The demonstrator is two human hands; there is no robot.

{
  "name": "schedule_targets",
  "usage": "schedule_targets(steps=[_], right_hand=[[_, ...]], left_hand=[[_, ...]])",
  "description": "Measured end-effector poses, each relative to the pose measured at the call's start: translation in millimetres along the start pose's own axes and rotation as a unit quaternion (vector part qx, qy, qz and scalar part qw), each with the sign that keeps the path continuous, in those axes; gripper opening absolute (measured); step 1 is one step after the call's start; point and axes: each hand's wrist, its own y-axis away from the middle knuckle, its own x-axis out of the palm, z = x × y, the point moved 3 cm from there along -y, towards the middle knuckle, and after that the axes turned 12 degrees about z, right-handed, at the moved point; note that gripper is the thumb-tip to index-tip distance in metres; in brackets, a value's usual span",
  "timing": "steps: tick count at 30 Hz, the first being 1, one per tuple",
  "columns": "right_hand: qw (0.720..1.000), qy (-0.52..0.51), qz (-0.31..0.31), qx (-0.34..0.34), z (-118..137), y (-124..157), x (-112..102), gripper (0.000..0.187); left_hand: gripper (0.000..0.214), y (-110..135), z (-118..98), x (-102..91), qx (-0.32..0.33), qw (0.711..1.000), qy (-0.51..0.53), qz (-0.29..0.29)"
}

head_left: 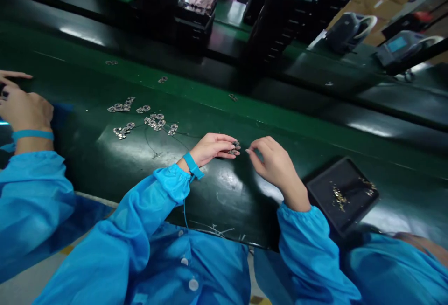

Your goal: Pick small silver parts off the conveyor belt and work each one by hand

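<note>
Between the thumb and fingers of my left hand (209, 148) is a small circuit board (235, 145), over the green bench mat (206, 193). A blue wrist strap with a thin cord circles that wrist. Just to the right, apart from the board, my right hand (273, 161) is closed in a pinch. Whatever its fingertips hold, if anything, is too small to make out. Several similar circuit boards (156, 121) lie in loose clusters to the left of my left hand, with thin dark wires among them.
A black tray (324, 186) with small gold-coloured parts (339, 197) stands right of my right hand. Another person's hand (30, 109) is at the far left, and a blue sleeve (381, 263) at lower right. Stacked black trays (276, 20) stand across the bench.
</note>
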Motion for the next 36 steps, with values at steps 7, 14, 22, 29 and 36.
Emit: schedule_targets(steps=[7, 14, 22, 29, 36], right_hand=[[0.976, -0.203, -0.029, 0.071, -6.1, 9.2, 31.3, 0.008], [0.982, -0.172, -0.031, 0.078, 3.9, 5.6, 44.0, 0.006], [0.991, -0.108, -0.030, 0.076, 2.6, 6.1, 42.7, 0.007], [0.991, -0.107, -0.028, 0.078, 1.7, 5.0, 44.6, 0.008], [0.990, -0.115, -0.019, 0.082, 4.0, 4.2, 42.0, 0.009]], left_hand=[[0.035, -4.9, 4.8, 2.9, 0.041, 0.997, -0.062, -0.036], [0.030, -7.2, 9.4, 7.2, 0.036, 0.990, -0.130, -0.048], [0.030, -7.4, 11.4, 10.0, 0.023, 0.987, -0.152, -0.046], [0.026, -6.9, 10.9, 11.7, 0.017, 0.984, -0.169, -0.047], [0.022, -6.0, 9.1, 13.8, 0.007, 0.982, -0.183, -0.047]])
